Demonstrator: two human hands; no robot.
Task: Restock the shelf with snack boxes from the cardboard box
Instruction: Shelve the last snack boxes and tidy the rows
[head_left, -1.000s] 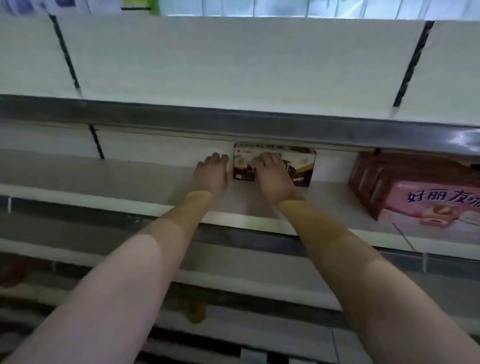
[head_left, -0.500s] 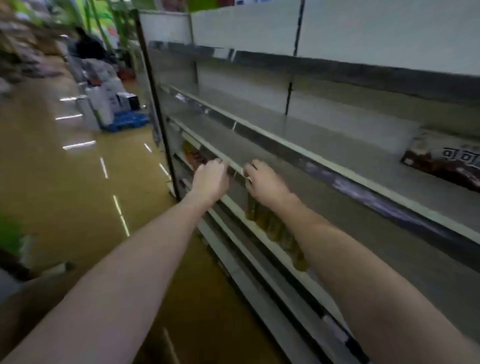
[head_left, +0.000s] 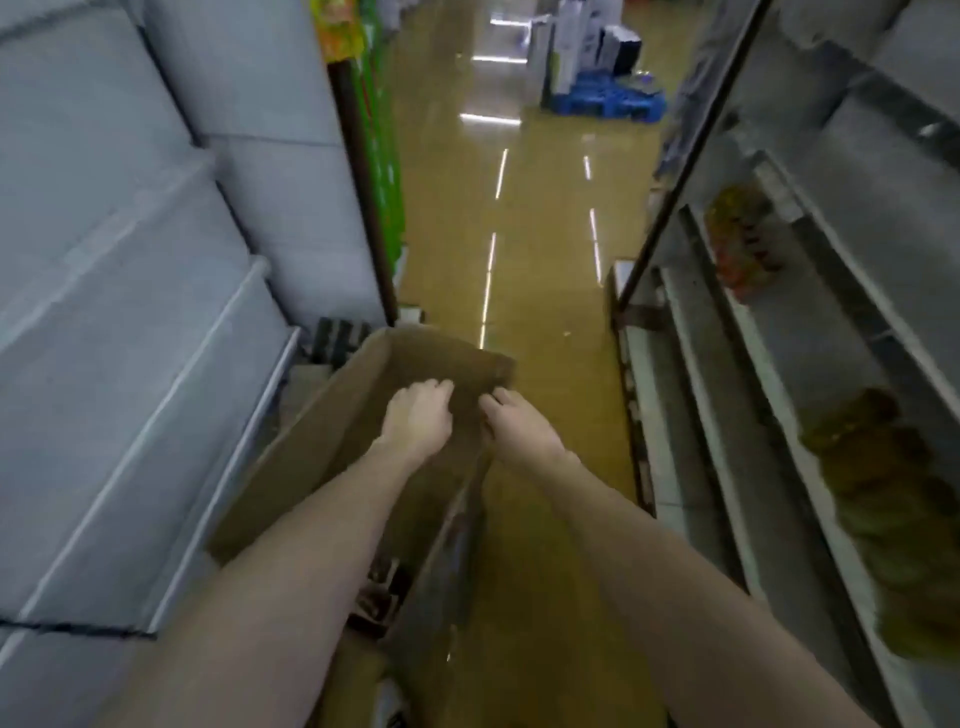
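An open cardboard box (head_left: 322, 441) stands on the aisle floor below me, its brown inner walls showing. Dark snack boxes (head_left: 379, 597) are partly visible low inside it, under my left forearm. My left hand (head_left: 415, 421) reaches over the box's opening, fingers loosely bent, holding nothing. My right hand (head_left: 519, 426) hovers beside it near the box's right wall, fingers also relaxed and empty. The shelf unit (head_left: 810, 332) runs along the right side.
Yellowish packaged goods (head_left: 883, 499) lie on the right shelves' lower levels. Bare grey shelving (head_left: 130, 312) fills the left side. The tan aisle floor (head_left: 524, 249) stretches ahead to a blue pallet (head_left: 602, 98) with stacked goods.
My view has swung left from the shelf to the aisle and down to the cardboard box. Both hands left the snack box on the shelf and now reach over the cardboard box.
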